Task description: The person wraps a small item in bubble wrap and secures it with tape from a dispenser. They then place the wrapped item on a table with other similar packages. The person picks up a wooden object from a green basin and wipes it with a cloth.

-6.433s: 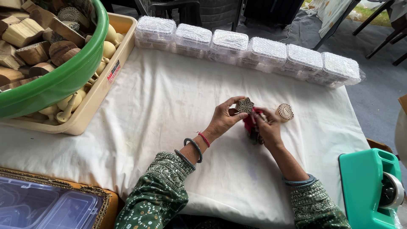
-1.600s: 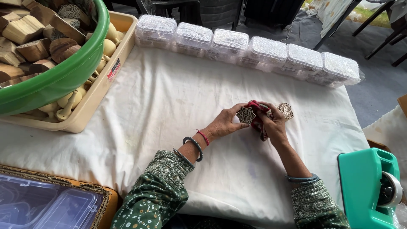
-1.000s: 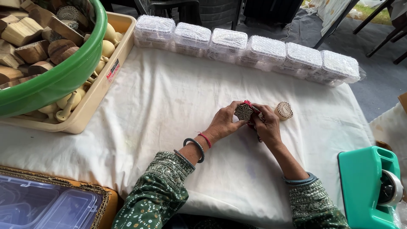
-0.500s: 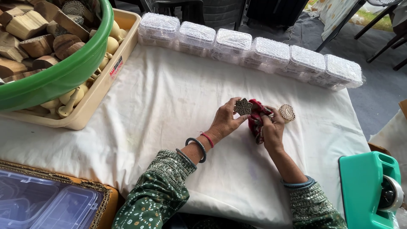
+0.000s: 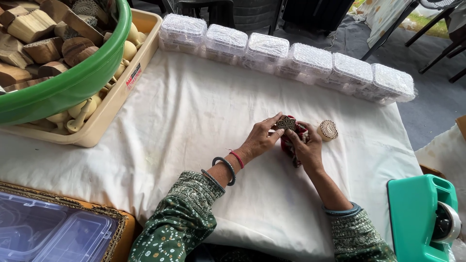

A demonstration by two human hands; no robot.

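Surface: a table covered by a white cloth (image 5: 184, 126) is shown from above, with dark ground and chair legs seen beyond its far edge.

Change: against the views of half a second and one second before, the carved block is kept at nearly the same spot on the cloth, and the hands are again closed in around it; the red cloth is pressed against it once more. The block has not been set down, so the handling of this one piece is judged unfinished.

Carved block (image 5: 286, 123): a small dark wooden stamp with a pale incised pattern on its upward face, held just above the white cloth, just left of the round stamp (image 5: 328, 129).

Left hand (image 5: 259, 140): its fingers are narrowed onto the left edge of the carved block, thumb and fingertips pinching it; bangles and a red thread are worn at the wrist.

Right hand (image 5: 306, 145): it is curled around a bunched red cloth (image 5: 293, 138), which is held against the carved block from the right.

Round stamp: left standing on the white cloth, touched by neither hand.

Clear boxes (image 5: 286, 60): a row is lined up along the far edge, well beyond the carved block.

Green basin (image 5: 73, 82): set far to the left of the carved block, filled with wooden blocks, resting in a beige tray (image 5: 111, 102).

Teal tape dispenser (image 5: 422, 218): placed near right of the carved block, toward the wearer.
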